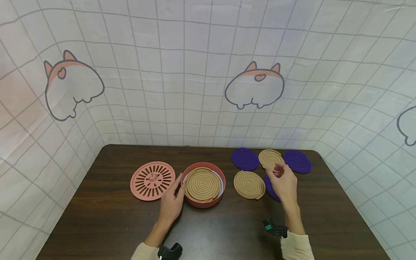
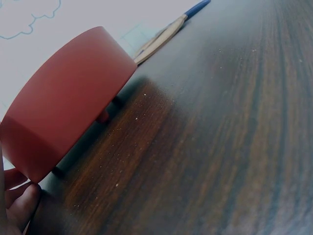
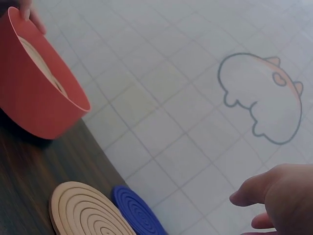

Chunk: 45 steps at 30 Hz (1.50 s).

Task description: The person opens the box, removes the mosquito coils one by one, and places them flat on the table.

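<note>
My left hand (image 1: 171, 202) holds the left side of a round red coil box (image 1: 203, 205), with fingers at its rim and lower wall. Inside lies a tan mosquito coil (image 1: 203, 184) over a white liner. To the right, my right hand (image 1: 284, 182) hovers over the near edge of another tan mosquito coil (image 1: 270, 158), its fingers loosely bent; nothing shows between them. Beneath that hand, a purple coil (image 1: 270, 189) is partly covered. A further tan coil (image 1: 249, 185) lies beside the box. In the right wrist view, the thumb (image 3: 249, 192) stands apart from the fingers.
Left of the box lies a pink slotted lid (image 1: 152, 180). Two purple coils (image 1: 245, 159) lie flat at the back right, one on either side of the far tan coil. The dark wooden table (image 1: 107, 216) ends at a white gridded cloth (image 1: 201, 90).
</note>
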{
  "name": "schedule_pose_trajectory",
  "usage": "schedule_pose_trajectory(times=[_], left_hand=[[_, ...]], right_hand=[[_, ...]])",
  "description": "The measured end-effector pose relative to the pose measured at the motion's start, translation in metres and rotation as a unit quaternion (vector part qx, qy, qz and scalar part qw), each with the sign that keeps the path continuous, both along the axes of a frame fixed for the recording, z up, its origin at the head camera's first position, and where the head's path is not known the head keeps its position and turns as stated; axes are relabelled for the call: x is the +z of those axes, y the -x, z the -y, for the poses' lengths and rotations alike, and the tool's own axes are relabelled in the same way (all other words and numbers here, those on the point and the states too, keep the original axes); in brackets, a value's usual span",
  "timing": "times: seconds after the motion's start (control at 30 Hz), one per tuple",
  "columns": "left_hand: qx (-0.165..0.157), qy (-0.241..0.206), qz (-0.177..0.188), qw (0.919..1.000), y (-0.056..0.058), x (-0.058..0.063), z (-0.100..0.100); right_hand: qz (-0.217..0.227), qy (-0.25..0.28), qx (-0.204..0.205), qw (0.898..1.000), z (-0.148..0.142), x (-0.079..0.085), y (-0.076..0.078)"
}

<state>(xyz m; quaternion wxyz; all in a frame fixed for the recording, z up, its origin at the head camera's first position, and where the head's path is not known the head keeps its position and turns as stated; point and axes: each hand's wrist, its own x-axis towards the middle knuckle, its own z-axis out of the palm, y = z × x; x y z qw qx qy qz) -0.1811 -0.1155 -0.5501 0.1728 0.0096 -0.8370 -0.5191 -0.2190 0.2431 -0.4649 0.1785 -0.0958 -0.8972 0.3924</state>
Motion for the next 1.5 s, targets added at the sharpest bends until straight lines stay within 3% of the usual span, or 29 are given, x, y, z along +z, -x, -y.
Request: schedule_pose_trajectory(times=[0.3,0.57,1.5], left_hand=[[0.004,0.008,-0.012,0.9999,0.000,-0.001,0.000],[0.007,0.013,-0.005,0.9999,0.000,-0.001,0.000],[0.007,0.007,0.003,0.9999,0.000,-0.002,0.000]], right_hand=[[-0.003,0.006,0.019,1.000,0.010,0.001,0.003],[0.013,0.014,0.048,0.999,0.025,0.002,0.005],[0.007,0.046,0.107,0.993,0.085,0.004,0.011]])
